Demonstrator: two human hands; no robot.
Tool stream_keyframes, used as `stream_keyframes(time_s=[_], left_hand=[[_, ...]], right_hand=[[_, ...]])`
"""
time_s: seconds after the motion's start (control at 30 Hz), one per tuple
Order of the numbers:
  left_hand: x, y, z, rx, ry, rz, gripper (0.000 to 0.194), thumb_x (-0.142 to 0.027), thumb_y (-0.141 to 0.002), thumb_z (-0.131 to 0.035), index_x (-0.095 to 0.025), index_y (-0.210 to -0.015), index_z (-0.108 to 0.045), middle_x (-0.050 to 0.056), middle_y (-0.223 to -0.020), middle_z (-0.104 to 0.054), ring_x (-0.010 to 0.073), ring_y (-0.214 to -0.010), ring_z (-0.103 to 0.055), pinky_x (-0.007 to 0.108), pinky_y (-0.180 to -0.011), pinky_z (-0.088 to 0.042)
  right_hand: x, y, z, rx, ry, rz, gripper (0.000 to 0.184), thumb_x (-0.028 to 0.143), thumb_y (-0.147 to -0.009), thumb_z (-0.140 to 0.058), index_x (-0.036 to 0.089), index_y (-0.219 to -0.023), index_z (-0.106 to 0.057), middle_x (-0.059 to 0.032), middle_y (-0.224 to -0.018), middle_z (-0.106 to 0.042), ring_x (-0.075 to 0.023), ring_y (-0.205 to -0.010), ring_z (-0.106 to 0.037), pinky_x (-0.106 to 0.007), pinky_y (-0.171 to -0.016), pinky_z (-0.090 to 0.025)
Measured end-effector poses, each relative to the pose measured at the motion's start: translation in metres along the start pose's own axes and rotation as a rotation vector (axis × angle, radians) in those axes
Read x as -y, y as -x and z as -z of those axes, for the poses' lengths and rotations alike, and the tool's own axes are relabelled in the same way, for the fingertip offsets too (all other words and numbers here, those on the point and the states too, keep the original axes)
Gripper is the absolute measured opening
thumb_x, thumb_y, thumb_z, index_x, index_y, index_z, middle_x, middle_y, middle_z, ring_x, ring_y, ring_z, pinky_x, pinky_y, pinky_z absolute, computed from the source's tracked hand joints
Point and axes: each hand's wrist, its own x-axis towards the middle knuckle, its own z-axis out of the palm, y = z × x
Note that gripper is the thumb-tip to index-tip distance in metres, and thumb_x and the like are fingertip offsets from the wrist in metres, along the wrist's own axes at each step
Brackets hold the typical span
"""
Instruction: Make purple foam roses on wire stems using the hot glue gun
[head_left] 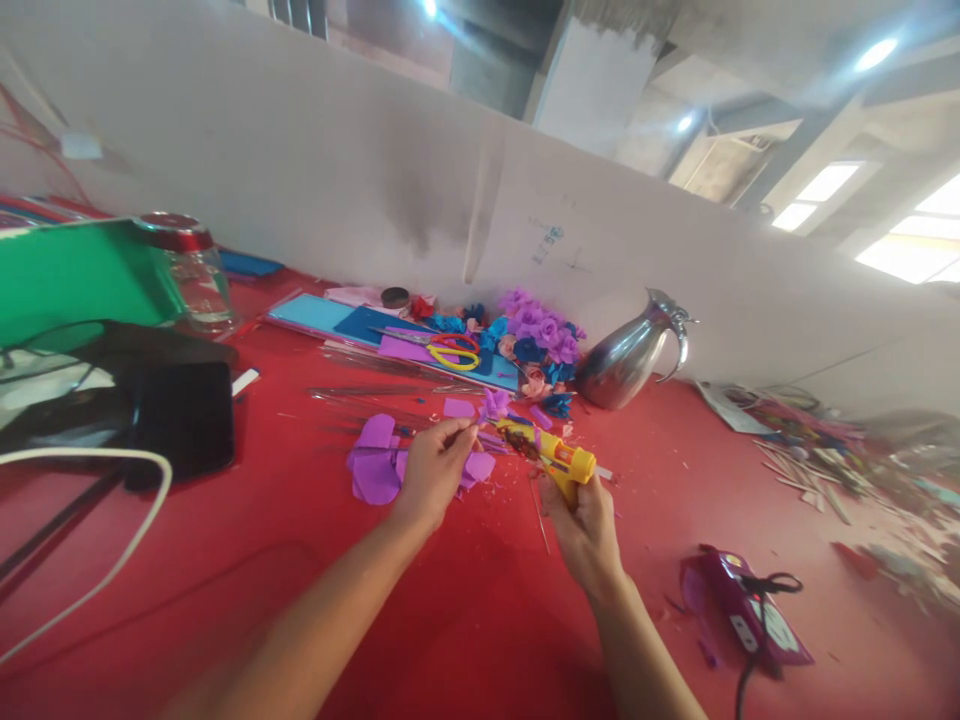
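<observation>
My right hand point(589, 525) is wrapped round the handle of a yellow hot glue gun point(559, 455), whose nozzle points left. Close to that nozzle, my left hand point(435, 470) pinches a small purple paper flower point(495, 404) from below, by its stem as far as I can see. Whether the nozzle touches the flower I cannot tell. Under and beside my left hand lie cut purple paper petals point(375, 470). Thin wires point(375, 395) lie on the red table behind them.
Scissors point(452, 350) rest on blue sheets point(311, 312) behind. Finished paper flowers point(536, 325) are heaped beside a metal jug point(630, 350). A glass jar point(196, 275) and black phone point(180, 420) stand left; a purple power strip point(754, 605) with a black cord lies right.
</observation>
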Motion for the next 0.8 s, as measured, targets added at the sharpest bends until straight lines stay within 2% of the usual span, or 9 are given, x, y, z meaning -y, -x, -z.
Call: stream_keyframes(time_s=[0.2,0.33,0.43,0.57,0.8], left_hand=[[-0.0031,0.0011,-0.0013,0.007,0.127,0.038,0.025,-0.039,-0.074,-0.060,-0.016,-0.063,-0.061,-0.002,-0.058,-0.051,0.0084,-0.050,-0.036,0.021,-0.046,-0.027],[-0.0071,0.0000,-0.0013,-0.047,0.216,0.059,0.020,-0.036,-0.069,-0.065,-0.016,-0.068,-0.066,0.000,-0.062,-0.061,0.0091,-0.054,-0.043,0.021,-0.050,-0.033],[-0.0054,-0.0025,-0.0014,-0.085,0.267,0.096,0.023,-0.037,-0.065,-0.069,-0.016,-0.075,-0.069,0.002,-0.065,-0.066,0.0108,-0.057,-0.048,0.022,-0.054,-0.037],[-0.0009,-0.0041,-0.0018,-0.097,0.247,0.106,0.022,-0.036,-0.065,-0.069,-0.017,-0.075,-0.071,0.002,-0.065,-0.067,0.0107,-0.058,-0.051,0.022,-0.056,-0.039],[-0.0040,-0.0014,-0.0020,-0.077,0.233,0.079,0.020,-0.036,-0.067,-0.067,-0.017,-0.074,-0.072,0.002,-0.066,-0.067,0.0106,-0.059,-0.050,0.021,-0.055,-0.037]], right_hand=[[0.0020,-0.0019,0.0004,-0.004,-0.051,-0.012,0.021,0.036,-0.087,-0.055,0.017,-0.097,-0.057,0.0053,-0.058,-0.046,-0.0087,-0.048,-0.038,-0.021,-0.044,-0.034],[0.0046,-0.0028,0.0002,-0.024,-0.106,-0.023,0.021,0.037,-0.087,-0.054,0.018,-0.095,-0.057,0.0055,-0.056,-0.045,-0.0091,-0.048,-0.037,-0.021,-0.044,-0.034],[0.0055,-0.0024,-0.0002,-0.038,-0.157,-0.019,0.020,0.037,-0.087,-0.053,0.018,-0.094,-0.056,0.0055,-0.056,-0.045,-0.0093,-0.048,-0.037,-0.021,-0.044,-0.034],[0.0054,-0.0017,-0.0009,-0.003,-0.173,0.001,0.019,0.037,-0.087,-0.053,0.018,-0.092,-0.057,0.0052,-0.057,-0.045,-0.0093,-0.048,-0.037,-0.021,-0.045,-0.033],[0.0039,-0.0035,-0.0019,0.018,-0.063,0.021,0.018,0.034,-0.089,-0.052,0.017,-0.084,-0.055,0.0051,-0.057,-0.043,-0.0088,-0.050,-0.036,-0.021,-0.046,-0.030]])
